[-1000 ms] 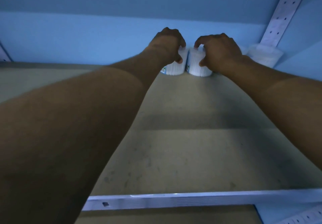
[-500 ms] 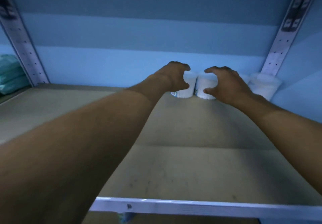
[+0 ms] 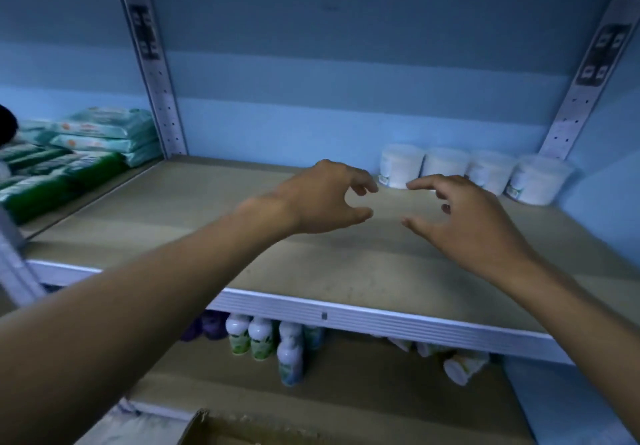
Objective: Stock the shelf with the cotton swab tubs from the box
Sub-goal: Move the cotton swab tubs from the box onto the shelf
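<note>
Several white cotton swab tubs stand in a row at the back right of the shelf (image 3: 242, 264): the leftmost tub (image 3: 400, 165), a second tub (image 3: 446, 164) beside it, and the rightmost tub (image 3: 535, 181) near the upright. My left hand (image 3: 322, 198) hovers over the shelf in front of the row, fingers curled apart and holding nothing. My right hand (image 3: 464, 219) is beside it, also empty with fingers spread. Both hands are clear of the tubs. A corner of the cardboard box (image 3: 221, 427) shows at the bottom edge.
Green and pale wipe packs (image 3: 79, 153) are stacked on the neighbouring shelf at left. Small bottles (image 3: 263, 340) stand on the lower shelf, and one lies tipped over (image 3: 464, 368) at right. Perforated metal uprights (image 3: 156, 74) frame the bay.
Both hands let go of the two tubs at the back and drew away toward the shelf front. The view pulled back, showing the whole row, the lower shelf and the box corner.
</note>
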Motion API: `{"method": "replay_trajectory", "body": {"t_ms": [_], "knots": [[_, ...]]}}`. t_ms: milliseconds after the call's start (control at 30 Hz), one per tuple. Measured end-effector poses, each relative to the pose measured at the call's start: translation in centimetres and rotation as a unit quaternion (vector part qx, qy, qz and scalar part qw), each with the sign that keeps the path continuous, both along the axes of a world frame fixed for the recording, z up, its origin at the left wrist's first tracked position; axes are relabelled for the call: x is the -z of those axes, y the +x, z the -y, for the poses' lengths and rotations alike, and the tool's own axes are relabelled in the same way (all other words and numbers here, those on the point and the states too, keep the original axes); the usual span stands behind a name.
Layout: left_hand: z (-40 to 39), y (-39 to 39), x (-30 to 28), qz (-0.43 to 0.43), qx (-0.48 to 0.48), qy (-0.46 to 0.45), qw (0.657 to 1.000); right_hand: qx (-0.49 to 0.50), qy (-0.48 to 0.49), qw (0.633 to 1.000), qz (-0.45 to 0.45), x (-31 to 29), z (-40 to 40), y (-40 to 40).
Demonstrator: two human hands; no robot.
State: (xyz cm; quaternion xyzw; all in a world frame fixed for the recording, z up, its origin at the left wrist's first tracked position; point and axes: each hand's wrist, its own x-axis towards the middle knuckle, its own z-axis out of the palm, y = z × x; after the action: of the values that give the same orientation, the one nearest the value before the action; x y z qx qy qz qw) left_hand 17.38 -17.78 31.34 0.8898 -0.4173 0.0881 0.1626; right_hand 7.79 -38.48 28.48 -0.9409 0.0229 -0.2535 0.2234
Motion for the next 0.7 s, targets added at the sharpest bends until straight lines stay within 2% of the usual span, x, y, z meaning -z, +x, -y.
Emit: {"method": "replay_trajectory", "body": {"t_ms": [200,267,500,600,700], "knots": [[-6.4,-6.4,2.5,0.004,0.003,-0.022,1.000,-0.048,0.083,0.995,0.039,3.1,-6.4,-6.3],[-8.0,-8.2,4.5,-0.004,0.001,-0.029,1.000,-0.059,0.076,0.995,0.023,4.8,-8.2,-8.3],[-11.0,-13.9,11.6,-0.051,0.005,-0.058,0.997,-0.087,0.027,0.991,-0.094,10.9,-12.2,-13.2],[-11.7,-15.2,14.8,-0.076,0.002,-0.026,0.997,-0.075,0.026,0.984,-0.160,13.7,-12.8,-14.2],[-11.8,-15.5,18.4,-0.152,-0.020,0.014,0.988,-0.066,0.028,0.970,-0.234,17.0,-13.2,-14.6]]}}
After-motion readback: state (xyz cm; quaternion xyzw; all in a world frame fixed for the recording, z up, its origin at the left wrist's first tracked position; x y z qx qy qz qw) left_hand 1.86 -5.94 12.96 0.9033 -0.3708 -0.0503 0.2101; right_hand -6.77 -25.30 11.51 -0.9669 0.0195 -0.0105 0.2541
